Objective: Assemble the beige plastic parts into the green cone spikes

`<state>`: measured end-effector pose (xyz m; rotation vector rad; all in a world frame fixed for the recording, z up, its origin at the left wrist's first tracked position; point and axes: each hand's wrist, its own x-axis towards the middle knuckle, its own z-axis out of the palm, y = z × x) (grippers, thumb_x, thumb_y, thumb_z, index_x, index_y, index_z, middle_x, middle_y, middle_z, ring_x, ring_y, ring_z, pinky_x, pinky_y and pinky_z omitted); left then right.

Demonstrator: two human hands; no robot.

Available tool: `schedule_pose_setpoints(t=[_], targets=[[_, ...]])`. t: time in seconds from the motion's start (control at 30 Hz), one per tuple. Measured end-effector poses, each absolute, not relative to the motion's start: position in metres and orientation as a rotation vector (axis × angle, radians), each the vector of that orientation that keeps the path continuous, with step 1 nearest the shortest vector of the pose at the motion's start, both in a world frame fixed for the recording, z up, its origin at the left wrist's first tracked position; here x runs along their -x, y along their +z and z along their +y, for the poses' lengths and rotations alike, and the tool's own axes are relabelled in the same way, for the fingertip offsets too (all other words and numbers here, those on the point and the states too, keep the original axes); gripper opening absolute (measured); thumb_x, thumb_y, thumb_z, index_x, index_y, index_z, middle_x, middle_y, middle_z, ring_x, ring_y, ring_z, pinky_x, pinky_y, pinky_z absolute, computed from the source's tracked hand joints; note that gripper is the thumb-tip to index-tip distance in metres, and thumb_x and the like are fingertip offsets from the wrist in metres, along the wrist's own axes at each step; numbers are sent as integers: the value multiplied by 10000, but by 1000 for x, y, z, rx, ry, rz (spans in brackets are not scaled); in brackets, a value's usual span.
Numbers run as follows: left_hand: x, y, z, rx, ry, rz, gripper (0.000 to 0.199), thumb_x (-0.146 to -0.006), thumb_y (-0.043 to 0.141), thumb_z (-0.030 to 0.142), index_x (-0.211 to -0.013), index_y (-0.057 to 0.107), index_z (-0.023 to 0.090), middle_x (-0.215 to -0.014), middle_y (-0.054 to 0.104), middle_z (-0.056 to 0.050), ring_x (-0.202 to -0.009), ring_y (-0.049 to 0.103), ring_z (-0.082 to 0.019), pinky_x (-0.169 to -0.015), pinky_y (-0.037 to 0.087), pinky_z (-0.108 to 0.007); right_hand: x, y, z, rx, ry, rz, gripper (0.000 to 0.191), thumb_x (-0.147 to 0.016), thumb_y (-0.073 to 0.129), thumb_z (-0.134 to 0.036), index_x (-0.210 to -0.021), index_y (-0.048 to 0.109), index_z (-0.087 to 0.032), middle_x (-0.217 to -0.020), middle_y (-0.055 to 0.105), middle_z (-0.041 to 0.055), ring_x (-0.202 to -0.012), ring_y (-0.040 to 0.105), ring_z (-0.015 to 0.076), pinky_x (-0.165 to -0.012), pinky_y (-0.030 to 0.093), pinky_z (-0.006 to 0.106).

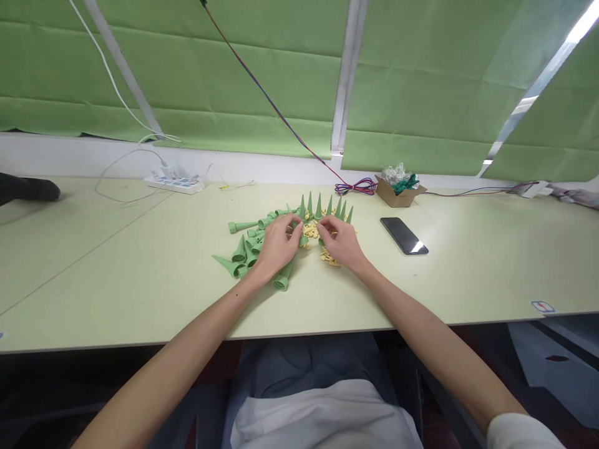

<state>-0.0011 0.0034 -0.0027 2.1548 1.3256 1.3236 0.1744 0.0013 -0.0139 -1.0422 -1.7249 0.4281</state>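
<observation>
Several green cones (319, 206) stand upright on the table behind my hands. More green cones (238, 251) lie in a loose pile on the left, and one (281, 282) lies in front of my left wrist. Small yellow pieces (311, 231) are heaped between my hands, with others (330, 257) below my right hand. My left hand (282, 240) is closed, its thumb and fingertips together beside a green piece, partly hidden. My right hand (340, 239) is also closed in a pinch close to the yellow heap; what it holds is too small to name.
A black phone (404, 236) lies to the right. Behind it are an open cardboard box (399, 193) with plastic wrap and a coiled cable (356, 186). A white power strip (175, 182) sits at the back left. The table's edge (309, 335) runs before my lap.
</observation>
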Motion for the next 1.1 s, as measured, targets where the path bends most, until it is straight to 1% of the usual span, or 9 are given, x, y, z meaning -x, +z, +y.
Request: schedule_pose_setpoints(t=[0.2,0.5,0.63,0.7,0.77,0.87,0.93,1.0,1.1], targets=[[1,-4,4,-2175,1322,1275,181,-946,514,322,-932,642,196,-982,691,-62,-748,639,-169,-708,512,-309,-174,-14,2,1039,473,-1741,219,-917,519,-367,-812,606,-195,-758,645,29,-669,552,144,-627,442,272],[1,-2,4,-2205,1306,1232,181,-940,521,293,-972,668,192,-1030,691,-57,-741,610,-150,-727,505,-296,-173,-18,4,1018,521,-1777,225,-925,533,-368,-844,640,-188,-744,644,18,-658,548,138,-627,431,271],[0,-2,4,-2181,1303,1218,192,-940,524,301,-984,677,194,-1030,689,-52,-742,604,-146,-730,505,-290,-174,-18,4,995,545,-1814,216,-930,537,-361,-862,649,-189,-762,664,23,-682,579,145,-629,428,271],[0,-1,3,-2159,1299,1233,205,-938,531,312,-1029,672,196,-1006,678,-54,-731,601,-144,-717,504,-286,-174,-18,3,988,550,-1823,214,-931,540,-359,-867,653,-189,-784,676,28,-700,593,149,-633,432,272],[0,-1,2,-2124,1297,1259,261,-934,542,325,-1139,645,203,-954,652,-48,-693,590,-136,-680,496,-277,-174,-18,3,984,558,-1823,213,-930,543,-362,-872,655,-191,-800,684,32,-716,603,153,-640,438,274],[1,-1,1,-2043,1314,1272,429,-917,575,344,-1324,528,219,-919,608,-30,-645,579,-119,-626,483,-258,-175,-18,3,981,578,-1809,213,-926,554,-374,-878,657,-194,-807,685,32,-726,609,157,-650,449,278],[1,-1,2,-1977,1327,1264,511,-903,597,356,-1378,460,224,-929,604,-29,-657,593,-121,-610,484,-250,-175,-18,3,978,591,-1797,215,-923,561,-384,-881,656,-195,-807,683,33,-733,611,160,-655,457,282],[1,0,3,-1924,1315,1263,509,-897,606,378,-1357,466,213,-915,617,-31,-656,595,-125,-590,484,-247,-175,-18,3,973,602,-1788,219,-920,563,-393,-884,654,-196,-809,684,34,-742,617,163,-661,463,286],[1,0,3,-1857,1266,1250,379,-897,592,436,-1176,575,181,-862,642,-40,-597,558,-127,-517,470,-248,-175,-18,3,965,622,-1773,224,-918,565,-403,-885,651,-198,-819,690,36,-755,627,167,-665,468,289]])
